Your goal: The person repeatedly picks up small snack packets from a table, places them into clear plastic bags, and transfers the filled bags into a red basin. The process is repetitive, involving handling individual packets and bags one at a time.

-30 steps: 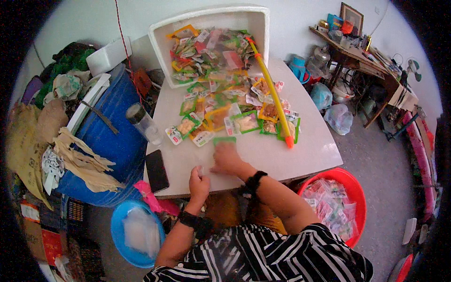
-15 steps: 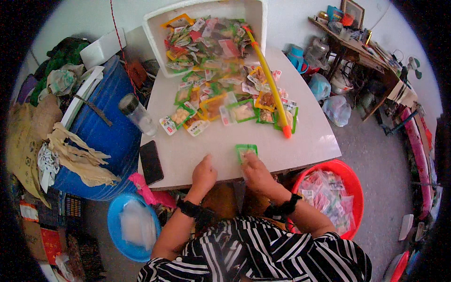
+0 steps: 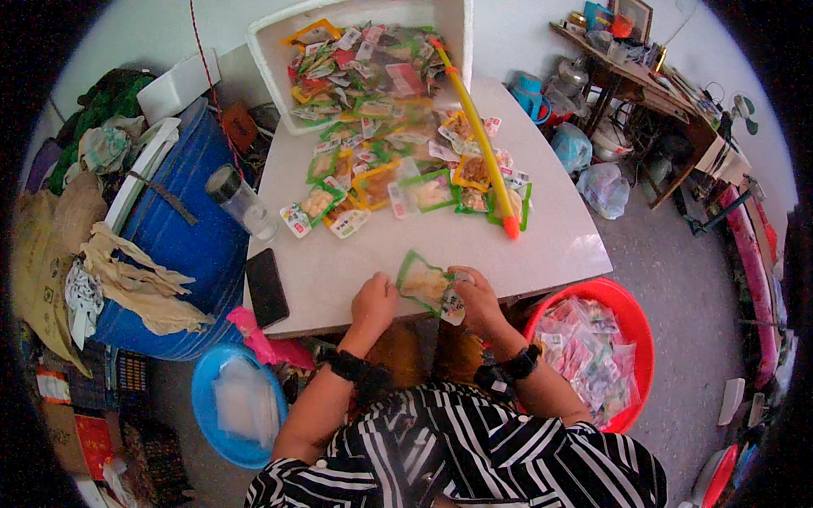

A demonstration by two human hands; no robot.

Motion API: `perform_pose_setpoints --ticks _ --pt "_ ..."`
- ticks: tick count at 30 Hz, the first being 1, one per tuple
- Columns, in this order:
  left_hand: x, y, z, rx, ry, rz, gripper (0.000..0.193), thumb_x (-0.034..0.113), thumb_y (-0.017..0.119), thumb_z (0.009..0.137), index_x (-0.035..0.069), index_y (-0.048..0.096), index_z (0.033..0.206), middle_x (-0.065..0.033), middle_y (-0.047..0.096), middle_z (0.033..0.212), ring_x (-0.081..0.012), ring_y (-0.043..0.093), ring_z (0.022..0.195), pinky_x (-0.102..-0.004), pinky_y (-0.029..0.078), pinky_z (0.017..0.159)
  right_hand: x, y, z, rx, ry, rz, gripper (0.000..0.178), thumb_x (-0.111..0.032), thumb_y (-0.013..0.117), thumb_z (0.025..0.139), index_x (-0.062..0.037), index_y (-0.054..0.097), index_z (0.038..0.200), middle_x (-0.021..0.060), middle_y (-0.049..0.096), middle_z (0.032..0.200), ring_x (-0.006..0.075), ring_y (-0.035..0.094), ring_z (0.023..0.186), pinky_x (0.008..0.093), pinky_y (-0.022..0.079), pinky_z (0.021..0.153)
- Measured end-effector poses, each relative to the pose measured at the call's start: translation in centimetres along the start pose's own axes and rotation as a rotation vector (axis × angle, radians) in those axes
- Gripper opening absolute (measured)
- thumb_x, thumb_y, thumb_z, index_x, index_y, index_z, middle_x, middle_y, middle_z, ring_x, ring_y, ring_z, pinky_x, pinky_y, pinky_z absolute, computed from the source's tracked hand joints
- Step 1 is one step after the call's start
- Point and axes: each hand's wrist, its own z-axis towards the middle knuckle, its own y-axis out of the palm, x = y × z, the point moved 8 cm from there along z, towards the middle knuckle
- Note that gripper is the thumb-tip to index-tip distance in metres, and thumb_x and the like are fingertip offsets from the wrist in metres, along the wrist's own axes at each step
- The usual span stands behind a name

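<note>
Green-edged food packet (image 3: 415, 278) is up off the surface (image 3: 339, 264), above its near edge, between both hands. I have it pinched in the right hand (image 3: 479, 305), thumb and fingers on its lower right part; the packet lies to that hand's left, long axis slanting from upper left down to lower right. Left hand (image 3: 373, 303) sits just beside the packet's left edge, fingers curled; I can't tell if it grips anything. Right is the nearer one, already in contact. Look: clear front, pale beige contents, green border, whitish printed end. Further out I get loose packets (image 3: 317, 201), a yellow tube (image 3: 483, 140) with orange ends lying on them, white foam box (image 3: 462, 42) behind, black phone (image 3: 267, 288) to the left, red basin (image 3: 644, 339) of bagged packets on the right.
</note>
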Motion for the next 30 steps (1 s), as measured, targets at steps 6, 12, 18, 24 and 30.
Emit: perform_pose_setpoints --ticks 6,12,18,24,30 --pt "0.6 -0.1 -0.7 0.050 0.056 -0.069 0.014 0.018 0.042 0.073 0.005 0.045 0.076 -0.0153 0.051 0.074 -0.0343 0.049 0.070 -0.0419 0.038 0.058 1.5 0.4 1.3 -0.096 -0.062 -0.069 0.025 -0.005 0.041 0.074 -0.0016 0.044 0.099 0.0083 0.050 0.083 0.0167 0.053 0.071 0.0277 0.045 0.060" --pt "3.2 0.0 -1.3 0.038 0.221 -0.062 0.014 0.018 0.040 0.075 0.007 0.046 0.080 -0.0144 0.051 0.077 -0.0338 0.049 0.072 -0.0431 0.039 0.059 5.6 -2.0 6.6 -0.127 -0.267 -0.396 0.025 -0.008 0.044 0.074 -0.0004 0.044 0.098 0.0081 0.051 0.082 0.0167 0.053 0.072 0.0263 0.044 0.060" --pt "2.3 0.2 -1.8 0.070 0.229 -0.020 0.015 0.018 0.040 0.075 0.007 0.046 0.084 -0.0142 0.052 0.079 -0.0332 0.049 0.072 -0.0437 0.039 0.059 0.8 2.4 3.1 -0.163 -0.355 -0.762 0.029 -0.012 0.049 0.074 0.0014 0.043 0.099 0.0077 0.052 0.075 0.0158 0.052 0.060 0.0254 0.041 0.049" --pt "2.8 0.2 -2.3 0.111 0.309 -0.018 0.015 0.016 0.041 0.073 0.008 0.047 0.084 -0.0136 0.052 0.077 -0.0336 0.050 0.069 -0.0432 0.040 0.057 2.5 -0.9 1.4 -0.077 0.148 -0.588 0.026 -0.010 0.051 0.073 0.0012 0.045 0.095 0.0045 0.051 0.065 0.0100 0.048 0.048 0.0206 0.036 0.038" --pt "3.5 0.7 -2.5 -0.046 0.325 0.089 0.025 0.017 0.044 0.074 0.010 0.049 0.097 -0.0136 0.053 0.085 -0.0325 0.051 0.072 -0.0414 0.043 0.060 2.4 0.1 1.5 -0.114 0.117 -0.480 0.015 -0.007 0.051 0.073 -0.0010 0.047 0.086 0.0030 0.051 0.061 0.0090 0.047 0.048 0.0193 0.035 0.040"
